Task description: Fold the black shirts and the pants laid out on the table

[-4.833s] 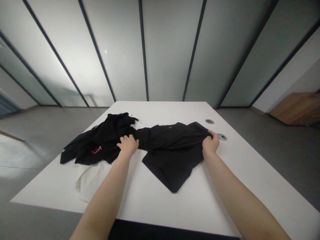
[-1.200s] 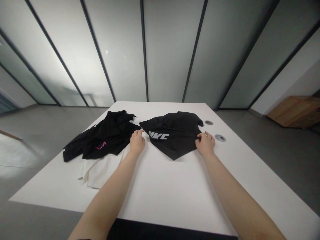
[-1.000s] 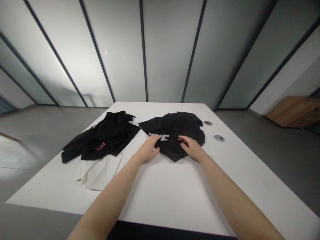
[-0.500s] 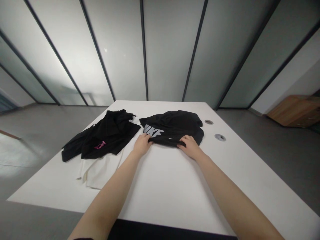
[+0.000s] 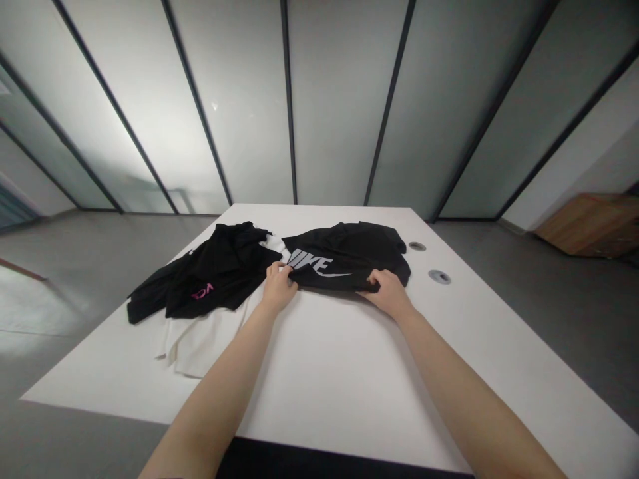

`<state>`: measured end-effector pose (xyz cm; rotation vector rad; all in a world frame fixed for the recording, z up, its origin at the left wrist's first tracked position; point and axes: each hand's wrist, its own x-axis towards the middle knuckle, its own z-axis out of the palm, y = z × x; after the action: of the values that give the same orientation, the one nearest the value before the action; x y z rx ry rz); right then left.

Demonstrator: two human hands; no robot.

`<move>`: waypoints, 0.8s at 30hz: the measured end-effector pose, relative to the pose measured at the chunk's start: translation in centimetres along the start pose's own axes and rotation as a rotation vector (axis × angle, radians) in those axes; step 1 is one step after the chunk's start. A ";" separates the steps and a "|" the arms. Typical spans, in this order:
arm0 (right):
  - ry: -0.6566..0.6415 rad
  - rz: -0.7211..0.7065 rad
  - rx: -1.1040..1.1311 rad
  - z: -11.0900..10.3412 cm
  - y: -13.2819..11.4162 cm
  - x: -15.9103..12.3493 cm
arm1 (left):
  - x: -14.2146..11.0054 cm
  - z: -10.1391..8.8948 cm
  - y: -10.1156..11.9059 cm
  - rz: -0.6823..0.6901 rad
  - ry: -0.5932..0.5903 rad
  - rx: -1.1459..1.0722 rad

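A black garment [image 5: 349, 246] with a large grey NIKE print and swoosh lies on the white table [image 5: 339, 359], its exact cut unclear because it is bunched. My left hand [image 5: 279, 285] is closed on its near left corner, fingers pinching the cloth beside the print. At the near right edge, my right hand [image 5: 388, 291] grips the fabric between thumb and fingers. The near edge is pulled fairly straight between both hands.
Left of my left hand lies a black garment [image 5: 214, 266] with pink lettering, partly over a white cloth [image 5: 204, 346]. Two round grommets [image 5: 440, 277] sit in the table's right side. Frosted glass panels [image 5: 339, 100] stand behind, and a wooden cabinet [image 5: 589, 223] is far right.
The near edge of the NIKE garment has been spread flatter, so more of the lettering and the whole swoosh show. My hands have moved slightly apart, both still gripping it.
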<state>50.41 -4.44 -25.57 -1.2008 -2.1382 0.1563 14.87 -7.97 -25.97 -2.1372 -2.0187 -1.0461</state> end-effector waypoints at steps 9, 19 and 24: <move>-0.220 0.031 0.226 -1.7 -1.6 -0.2 | -0.3 -1.5 2.1 0.348 -0.325 -0.275; -0.341 0.302 -0.141 -1.3 -1.4 0.1 | -0.6 -2.2 2.2 0.322 -0.482 -0.095; -0.270 0.143 -0.151 -0.4 -0.3 -0.1 | 0.1 -1.3 1.2 0.183 -0.347 0.021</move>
<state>50.44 -4.78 -25.13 -1.4936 -2.3287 0.2346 15.37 -8.63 -24.42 -2.5823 -1.8912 -0.6650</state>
